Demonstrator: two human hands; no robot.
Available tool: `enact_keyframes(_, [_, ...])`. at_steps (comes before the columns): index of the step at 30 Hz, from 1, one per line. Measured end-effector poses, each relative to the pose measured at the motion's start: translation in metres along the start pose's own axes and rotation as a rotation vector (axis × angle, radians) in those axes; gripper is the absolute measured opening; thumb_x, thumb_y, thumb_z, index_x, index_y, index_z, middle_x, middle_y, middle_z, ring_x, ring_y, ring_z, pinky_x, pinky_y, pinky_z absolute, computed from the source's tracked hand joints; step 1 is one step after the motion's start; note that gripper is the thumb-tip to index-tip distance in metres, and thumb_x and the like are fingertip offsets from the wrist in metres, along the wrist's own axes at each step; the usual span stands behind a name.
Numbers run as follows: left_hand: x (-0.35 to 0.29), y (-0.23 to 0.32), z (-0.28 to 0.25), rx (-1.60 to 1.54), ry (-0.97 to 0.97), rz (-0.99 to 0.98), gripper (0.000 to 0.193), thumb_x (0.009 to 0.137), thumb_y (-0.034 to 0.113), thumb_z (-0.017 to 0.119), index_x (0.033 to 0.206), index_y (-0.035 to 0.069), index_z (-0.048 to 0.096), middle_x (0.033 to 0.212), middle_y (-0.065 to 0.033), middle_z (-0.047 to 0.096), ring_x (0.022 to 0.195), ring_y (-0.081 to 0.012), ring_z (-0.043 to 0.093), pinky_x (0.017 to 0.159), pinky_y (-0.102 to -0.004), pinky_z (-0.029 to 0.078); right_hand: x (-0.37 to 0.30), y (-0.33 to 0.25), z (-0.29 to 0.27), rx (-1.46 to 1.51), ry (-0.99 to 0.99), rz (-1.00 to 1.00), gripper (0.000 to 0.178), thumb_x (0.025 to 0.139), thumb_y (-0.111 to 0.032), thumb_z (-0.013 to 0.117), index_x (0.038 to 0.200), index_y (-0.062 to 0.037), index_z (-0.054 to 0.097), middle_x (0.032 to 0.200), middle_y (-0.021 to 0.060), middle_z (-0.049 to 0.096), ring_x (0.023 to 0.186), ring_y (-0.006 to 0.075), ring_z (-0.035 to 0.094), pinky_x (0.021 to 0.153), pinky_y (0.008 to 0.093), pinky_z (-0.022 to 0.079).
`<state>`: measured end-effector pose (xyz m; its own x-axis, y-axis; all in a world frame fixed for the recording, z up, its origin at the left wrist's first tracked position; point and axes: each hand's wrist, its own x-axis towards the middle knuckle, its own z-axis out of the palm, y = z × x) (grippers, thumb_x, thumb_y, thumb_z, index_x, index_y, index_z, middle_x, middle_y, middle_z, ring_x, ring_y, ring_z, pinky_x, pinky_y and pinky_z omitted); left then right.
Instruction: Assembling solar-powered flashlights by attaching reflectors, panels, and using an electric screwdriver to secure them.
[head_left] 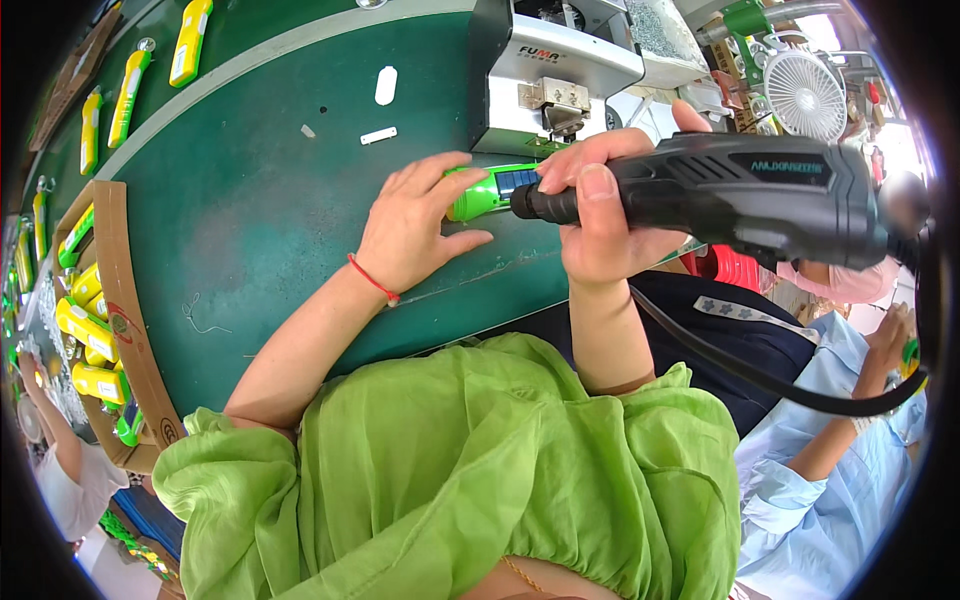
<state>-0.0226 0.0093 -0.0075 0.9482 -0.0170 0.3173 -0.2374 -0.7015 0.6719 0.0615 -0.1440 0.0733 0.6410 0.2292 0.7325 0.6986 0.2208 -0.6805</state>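
On the green table lies a green flashlight with a dark solar panel set into its side. My left hand, with a red cord at the wrist, holds the flashlight's left end; its fingers curl over the top and the thumb lies on the near side. In my right hand is a black electric screwdriver, held level with its tip end at the flashlight beside the panel. The bit and any screw are hidden. A black cable runs from the screwdriver's rear.
Behind the flashlight stands a grey and black machine. Two white pieces, a plate and a strip, lie on the table. A cardboard box of yellow-green flashlights is at left, more beyond. A co-worker's sleeve is at right.
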Motion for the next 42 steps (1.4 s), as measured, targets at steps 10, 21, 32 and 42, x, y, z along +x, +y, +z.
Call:
enact_keyframes(10, [0.001, -0.001, 0.002, -0.068, 0.041, -0.04, 0.047, 0.069, 0.011, 0.081, 0.114, 0.012, 0.065, 0.122, -0.0077, 0.061, 0.108, -0.028, 0.06, 0.085, -0.0364, 0.052, -0.005, -0.004, 0.007, 0.046, 0.082, 0.14, 0.052, 0.079, -0.005, 0.066, 0.122, 0.0057, 0.038, 0.07, 0.0042, 0.065, 0.062, 0.0095, 0.059, 0.083, 0.0293, 0.047])
enact_keyframes(21, [0.0, -0.005, 0.005, -0.139, 0.073, 0.006, 0.05, 0.065, 0.006, 0.082, 0.112, 0.012, 0.066, 0.12, -0.0078, 0.062, 0.104, -0.028, 0.06, 0.084, -0.0367, 0.052, -0.008, -0.012, -0.012, -0.039, 0.049, 0.122, 0.071, 0.081, -0.007, 0.059, 0.137, -0.0006, 0.017, 0.073, 0.0151, 0.055, 0.054, 0.0214, 0.055, 0.056, 0.036, 0.054])
enact_keyframes(32, [0.001, -0.008, 0.008, -0.111, 0.11, 0.024, 0.05, 0.063, 0.008, 0.083, 0.109, 0.013, 0.068, 0.117, -0.006, 0.062, 0.098, -0.0264, 0.061, 0.078, -0.0353, 0.054, -0.028, 0.008, -0.014, -0.012, -0.155, 0.143, 0.065, 0.083, -0.004, 0.06, 0.134, -0.0084, 0.021, 0.079, 0.0128, 0.056, 0.059, 0.0209, 0.057, 0.059, 0.0366, 0.054])
enact_keyframes(42, [-0.002, -0.009, 0.004, -0.112, 0.119, 0.045, 0.048, 0.062, 0.013, 0.084, 0.108, 0.013, 0.069, 0.116, -0.0059, 0.064, 0.092, -0.0264, 0.062, 0.078, -0.0353, 0.054, -0.034, 0.006, -0.013, 0.026, -0.256, 0.087, 0.075, 0.084, -0.01, 0.069, 0.136, -0.0136, 0.015, 0.082, 0.0105, 0.057, 0.064, 0.0213, 0.058, 0.065, 0.0379, 0.053])
